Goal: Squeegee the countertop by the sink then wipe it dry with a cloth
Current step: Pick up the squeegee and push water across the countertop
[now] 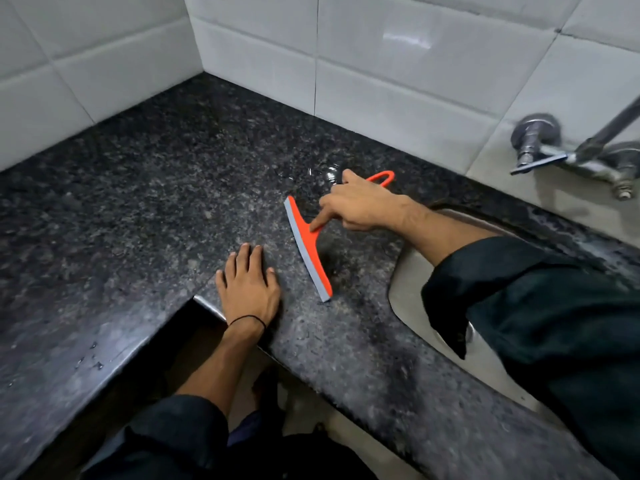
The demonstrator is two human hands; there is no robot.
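An orange squeegee [306,244] with a grey rubber blade lies across the dark speckled granite countertop [145,188], its blade edge facing left. My right hand [360,206] grips its handle, index finger stretched along the neck toward the blade; the handle's orange loop sticks out behind the hand. My left hand [247,285] rests flat on the counter near the front edge, fingers apart, a black band on its wrist. A small puddle of water [322,171] glistens just behind the squeegee. No cloth is in view.
A steel sink [415,268] lies to the right under my right forearm. A wall-mounted tap [568,154] sticks out of the white tiled wall [398,64] at right. The counter has a notched front corner [197,299]; a few water drops [93,358] sit at the left front.
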